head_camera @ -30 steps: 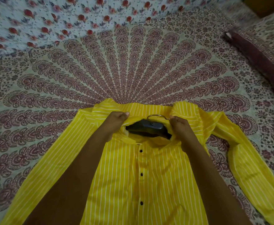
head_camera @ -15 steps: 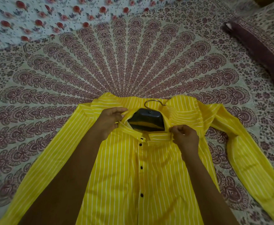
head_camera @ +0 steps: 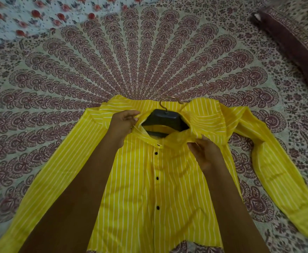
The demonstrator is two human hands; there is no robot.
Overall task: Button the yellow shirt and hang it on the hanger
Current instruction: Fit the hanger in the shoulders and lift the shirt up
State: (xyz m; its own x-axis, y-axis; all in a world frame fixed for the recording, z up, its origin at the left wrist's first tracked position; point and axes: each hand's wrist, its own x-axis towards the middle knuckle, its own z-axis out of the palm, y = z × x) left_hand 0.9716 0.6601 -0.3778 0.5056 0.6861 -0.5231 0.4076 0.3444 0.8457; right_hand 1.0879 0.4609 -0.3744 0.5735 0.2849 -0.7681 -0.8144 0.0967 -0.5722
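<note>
The yellow shirt (head_camera: pixel 149 189) lies flat on the patterned bedsheet (head_camera: pixel 149 61), 3 black buttons showing, a black hanger (head_camera: pixel 165 121) inside its neck; the left hand (head_camera: pixel 121 125) and right hand (head_camera: pixel 207 154) each pinch the collar

Yellow shirt (head_camera: pixel 135 189) is thin matt cloth with white stripes and small glossy dark buttons (head_camera: pixel 157 178). Inside its collar, the hanger (head_camera: pixel 165 119) looks smooth dark plastic, with a shiny metal hook. Beneath the shirt, the bedsheet (head_camera: pixel 149 61) is matt printed cotton.
</note>
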